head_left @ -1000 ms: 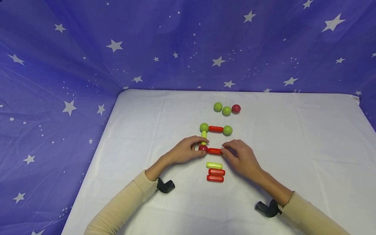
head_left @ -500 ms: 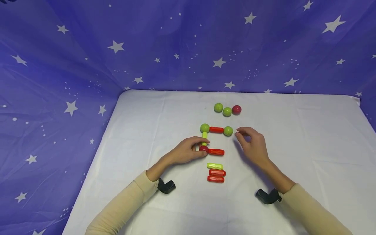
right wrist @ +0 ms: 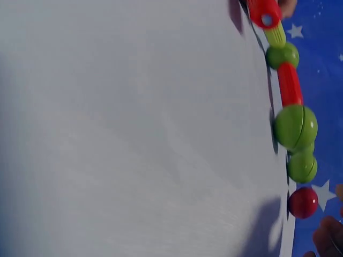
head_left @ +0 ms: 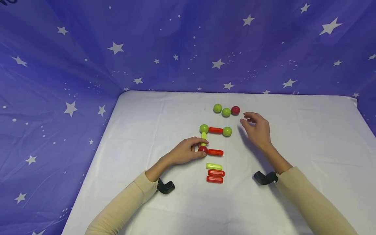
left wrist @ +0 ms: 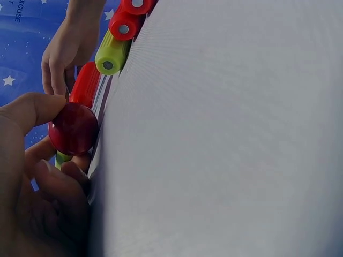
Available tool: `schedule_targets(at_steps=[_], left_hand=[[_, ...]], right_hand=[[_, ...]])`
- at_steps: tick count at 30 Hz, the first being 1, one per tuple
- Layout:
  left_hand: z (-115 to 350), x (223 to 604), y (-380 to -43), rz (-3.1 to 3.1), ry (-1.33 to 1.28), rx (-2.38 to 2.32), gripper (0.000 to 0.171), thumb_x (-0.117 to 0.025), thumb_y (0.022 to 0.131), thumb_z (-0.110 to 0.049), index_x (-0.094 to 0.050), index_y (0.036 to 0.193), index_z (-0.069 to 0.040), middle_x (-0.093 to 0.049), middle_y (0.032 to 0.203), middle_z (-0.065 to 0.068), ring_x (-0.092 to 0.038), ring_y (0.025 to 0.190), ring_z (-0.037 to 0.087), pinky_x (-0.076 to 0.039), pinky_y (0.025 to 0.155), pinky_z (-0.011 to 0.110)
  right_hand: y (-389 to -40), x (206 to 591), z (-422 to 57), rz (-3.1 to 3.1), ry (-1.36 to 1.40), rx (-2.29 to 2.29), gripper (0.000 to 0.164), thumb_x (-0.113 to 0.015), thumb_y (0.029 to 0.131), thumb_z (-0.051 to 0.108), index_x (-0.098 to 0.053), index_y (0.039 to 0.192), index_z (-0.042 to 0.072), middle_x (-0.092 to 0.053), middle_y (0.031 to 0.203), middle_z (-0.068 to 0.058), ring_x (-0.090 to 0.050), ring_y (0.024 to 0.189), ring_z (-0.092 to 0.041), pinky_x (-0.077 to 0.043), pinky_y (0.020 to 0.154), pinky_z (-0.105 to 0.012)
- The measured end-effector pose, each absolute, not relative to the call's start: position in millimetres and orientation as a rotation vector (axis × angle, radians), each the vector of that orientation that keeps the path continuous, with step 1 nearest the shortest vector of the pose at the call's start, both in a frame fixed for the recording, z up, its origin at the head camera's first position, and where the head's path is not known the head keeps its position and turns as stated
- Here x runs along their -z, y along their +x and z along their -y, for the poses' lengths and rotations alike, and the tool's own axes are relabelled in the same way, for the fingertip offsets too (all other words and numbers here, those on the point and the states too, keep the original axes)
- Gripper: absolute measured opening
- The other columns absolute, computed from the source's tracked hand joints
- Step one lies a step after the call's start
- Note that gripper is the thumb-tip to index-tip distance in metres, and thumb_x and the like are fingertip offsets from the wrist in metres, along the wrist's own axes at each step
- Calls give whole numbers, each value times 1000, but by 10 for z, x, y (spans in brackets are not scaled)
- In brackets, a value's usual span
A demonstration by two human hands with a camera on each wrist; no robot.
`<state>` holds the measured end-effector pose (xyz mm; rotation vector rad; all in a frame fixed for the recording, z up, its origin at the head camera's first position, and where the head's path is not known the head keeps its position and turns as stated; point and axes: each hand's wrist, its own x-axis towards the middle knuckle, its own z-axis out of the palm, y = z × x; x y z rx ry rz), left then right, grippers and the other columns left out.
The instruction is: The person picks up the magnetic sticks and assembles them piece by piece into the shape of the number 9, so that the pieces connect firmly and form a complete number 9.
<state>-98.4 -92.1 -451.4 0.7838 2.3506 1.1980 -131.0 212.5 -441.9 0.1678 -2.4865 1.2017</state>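
Observation:
My left hand (head_left: 185, 150) pinches the red ball (left wrist: 74, 128) at the lower corner of a joined ball-and-rod shape. From that ball a red rod (head_left: 215, 152) runs right, and a yellow-green rod (head_left: 203, 138) leads up to a green ball (head_left: 204, 128). There another red rod (head_left: 215, 130) reaches a second green ball (head_left: 227, 131). My right hand (head_left: 258, 130) holds nothing; its fingers are loosely bent just right of a loose red ball (head_left: 235, 110), apart from it. Beside that ball lie two loose green balls (head_left: 226, 112).
Below the joined shape lie a loose yellow-green rod (head_left: 213, 166) and two red rods (head_left: 215, 179), with metal tips visible in the left wrist view. A white cloth (head_left: 141, 120) covers the table. A blue star-patterned curtain (head_left: 188, 45) hangs behind.
My right hand has left the end of the lower red rod and moved up and right, to beside the loose red ball. The left hand has stayed on its ball.

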Motion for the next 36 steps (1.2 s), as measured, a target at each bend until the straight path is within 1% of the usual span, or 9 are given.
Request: schedule_targets(at_steps=[7, 12, 17, 21, 28, 33, 36], left_hand=[[928, 4519, -994, -2350, 778, -1200, 41, -70, 91, -30, -63, 130, -19, -59, 112, -8, -50, 96, 14, -42, 84, 32], [937, 4524, -1010, -2349, 778, -1203, 41, -71, 91, -30, -63, 130, -19, -59, 116, -9, -50, 101, 13, -42, 91, 33], [933, 4522, -1012, -2349, 782, -1202, 42, -70, 91, -30, -63, 130, -18, -60, 119, -8, -50, 103, 14, -41, 94, 34], [931, 4527, -1005, -2343, 782, -1205, 42, -70, 91, -30, -63, 130, -17, -60, 119, -7, -50, 102, 14, -41, 93, 33], [930, 4522, -1005, -2342, 777, -1204, 42, -70, 91, -29, -63, 130, -17, -61, 121, -7, -51, 105, 14, -40, 96, 34], [932, 4522, -1002, -2347, 771, -1196, 42, -70, 91, -30, -63, 130, -17, -60, 119, -7, -50, 103, 15, -41, 94, 34], [931, 4531, -1011, -2350, 785, -1197, 42, -70, 91, -29, -63, 130, -16, -61, 120, -6, -51, 104, 14, -41, 95, 34]], right_hand=[[-1519, 4392, -2149, 2603, 167, -1160, 33, -70, 89, 6, -64, 119, -7, -65, 109, -26, -62, 96, -41, -45, 86, -50], [-1673, 4372, -2130, 2759, 143, -1104, 43, -69, 91, 10, -58, 129, -4, -61, 118, -28, -59, 108, -43, -41, 94, -55], [-1778, 4367, -2109, 2861, 123, -1064, 48, -68, 92, 12, -54, 136, -1, -57, 125, -27, -54, 115, -42, -38, 98, -55], [-1805, 4383, -2093, 2899, 111, -1048, 48, -68, 92, 12, -54, 136, 0, -57, 127, -26, -54, 115, -41, -38, 98, -55], [-1844, 4408, -2106, 2893, 89, -1018, 43, -69, 92, 12, -58, 132, 1, -64, 119, -23, -59, 105, -38, -39, 95, -53], [-1842, 4420, -2113, 2893, 66, -1026, 41, -69, 93, 15, -59, 130, 1, -66, 116, -22, -58, 108, -39, -35, 99, -54], [-1839, 4423, -2118, 2890, 52, -1038, 42, -69, 93, 15, -59, 130, 0, -66, 117, -22, -57, 112, -39, -32, 102, -54]])
